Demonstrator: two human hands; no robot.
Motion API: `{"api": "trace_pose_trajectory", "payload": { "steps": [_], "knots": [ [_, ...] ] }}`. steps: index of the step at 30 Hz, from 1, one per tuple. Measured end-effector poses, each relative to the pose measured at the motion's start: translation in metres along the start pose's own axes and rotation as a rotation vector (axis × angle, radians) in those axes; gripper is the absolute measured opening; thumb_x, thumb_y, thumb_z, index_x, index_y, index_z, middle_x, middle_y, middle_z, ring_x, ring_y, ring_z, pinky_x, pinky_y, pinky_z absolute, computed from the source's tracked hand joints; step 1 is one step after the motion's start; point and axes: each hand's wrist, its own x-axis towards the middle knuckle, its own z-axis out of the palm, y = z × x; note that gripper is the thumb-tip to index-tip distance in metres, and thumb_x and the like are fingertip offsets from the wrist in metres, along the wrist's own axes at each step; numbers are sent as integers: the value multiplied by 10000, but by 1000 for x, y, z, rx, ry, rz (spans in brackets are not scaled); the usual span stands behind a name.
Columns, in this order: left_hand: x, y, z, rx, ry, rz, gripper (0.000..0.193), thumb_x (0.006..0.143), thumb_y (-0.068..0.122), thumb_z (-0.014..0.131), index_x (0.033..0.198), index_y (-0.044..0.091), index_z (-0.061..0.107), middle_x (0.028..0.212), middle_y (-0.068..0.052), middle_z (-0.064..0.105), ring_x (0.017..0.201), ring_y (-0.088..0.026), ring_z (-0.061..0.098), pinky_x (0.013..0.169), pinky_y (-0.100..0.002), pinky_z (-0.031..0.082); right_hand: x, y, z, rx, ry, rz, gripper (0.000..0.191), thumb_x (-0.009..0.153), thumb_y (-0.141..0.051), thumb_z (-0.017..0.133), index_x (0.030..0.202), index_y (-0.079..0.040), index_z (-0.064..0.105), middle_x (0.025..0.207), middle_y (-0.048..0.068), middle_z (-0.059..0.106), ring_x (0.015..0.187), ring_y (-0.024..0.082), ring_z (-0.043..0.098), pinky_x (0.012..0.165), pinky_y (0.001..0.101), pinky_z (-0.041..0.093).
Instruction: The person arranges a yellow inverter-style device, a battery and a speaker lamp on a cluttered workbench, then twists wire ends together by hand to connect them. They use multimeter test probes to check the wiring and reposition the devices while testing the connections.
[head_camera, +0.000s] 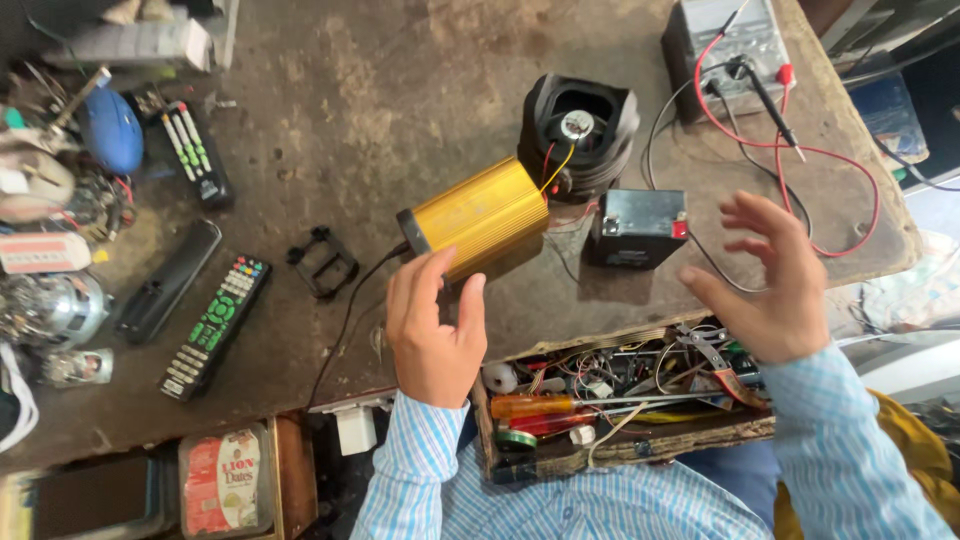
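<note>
My left hand (432, 325) hovers flat, fingers together, with its fingertips at the near edge of a gold metal box (478, 217) lying on the worn workbench (400, 100). Red, black and yellow wires run from the box to a black fan unit (580, 130) behind it. My right hand (768, 278) is raised with fingers spread and holds nothing, just right of a small black battery (638, 228). Both sleeves are light blue checked.
An open wooden drawer (620, 450) holds an orange-handled screwdriver (532, 405), wires and small parts. A grey meter (728, 45) with red and black leads sits far right. Remote controls (215, 327), a black bracket (323, 262) and assorted parts lie left.
</note>
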Motion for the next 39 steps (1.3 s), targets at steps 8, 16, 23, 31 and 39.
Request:
{"api": "trace_pose_trajectory", "payload": {
  "steps": [8,16,23,31,39],
  "knots": [
    [53,17,11,-1,-98,103,356,925,82,778,1247,15,640,1205,-156,679,1070,-318,672,888,-394,561,31,12,27,27,-229,104,960,689,-183,898,1515,-46,428,1367,193,610,1261,330,608,1042,434,490],
    [129,42,100,318,-291,146,1006,777,601,852,1448,-1,405,1295,-236,605,1186,-396,589,998,-521,474,27,19,30,-26,-188,59,807,735,-270,885,1407,-17,517,1283,210,628,1246,390,585,1041,459,466],
    [182,81,180,803,-807,-255,1310,562,829,819,1506,128,242,1464,-307,387,1313,-511,418,974,-610,449,-4,8,16,-62,-131,27,745,675,-187,888,1325,-13,568,1181,187,649,1174,390,571,1005,451,463],
    [189,80,191,808,-946,-417,1168,629,711,837,1523,144,343,1498,-207,451,1406,-461,392,1063,-590,446,-9,14,17,52,-122,33,692,664,-157,876,1282,-40,590,1171,151,666,1153,363,593,977,443,476],
    [175,67,179,699,-777,-348,995,703,634,753,1474,93,429,1419,-292,504,1333,-480,479,1017,-547,495,-10,17,17,66,-126,68,679,666,-176,886,1266,-55,591,1138,137,668,1088,341,626,927,429,497]
  ]
}}
